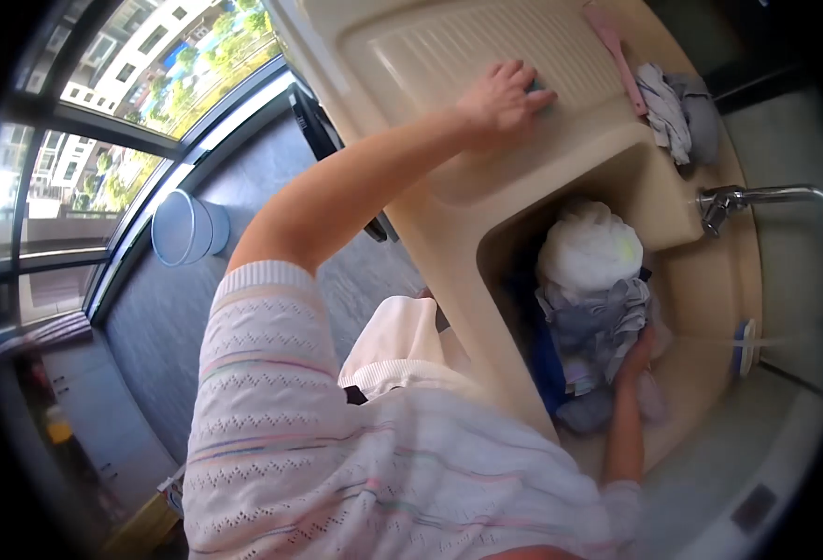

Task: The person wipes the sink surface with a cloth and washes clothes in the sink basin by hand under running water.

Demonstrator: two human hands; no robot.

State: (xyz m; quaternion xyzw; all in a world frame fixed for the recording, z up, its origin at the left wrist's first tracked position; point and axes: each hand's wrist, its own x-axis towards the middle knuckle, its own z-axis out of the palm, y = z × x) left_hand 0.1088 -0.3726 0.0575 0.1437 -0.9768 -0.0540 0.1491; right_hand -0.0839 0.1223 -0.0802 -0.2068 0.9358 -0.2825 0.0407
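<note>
My left hand (507,101) reaches over the ribbed washboard (449,56) of a beige laundry sink, fingers curled around a small teal thing (533,86). Mostly covered by the fingers, that thing cannot be identified. Down in the basin (691,289), my right hand (637,357) grips a wet grey cloth (607,322), its fingers partly hidden by the folds. A bunched white cloth (590,247) lies against the grey one. Dark blue fabric (547,369) shows along the near basin wall.
A chrome tap (724,207) juts over the basin's right rim. On the ledge sit a pink long-handled brush (619,56) and crumpled grey cloths (677,107). A blue-white brush (745,347) rests on the rim. A bucket (187,229) stands on the floor by the window.
</note>
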